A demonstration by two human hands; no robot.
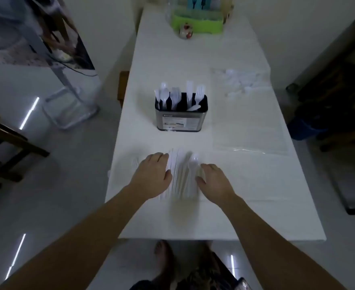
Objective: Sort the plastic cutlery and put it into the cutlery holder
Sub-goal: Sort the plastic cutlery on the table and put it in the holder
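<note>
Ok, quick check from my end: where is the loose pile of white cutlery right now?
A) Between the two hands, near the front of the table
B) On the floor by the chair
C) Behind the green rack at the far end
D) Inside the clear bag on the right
A: the blurred pile of white cutlery lies on the table between the left hand and right hand, in front of the cutlery holder.

Single head-worn wide-angle view, steeply down and forward along the white table [245, 216], close above it.
</note>
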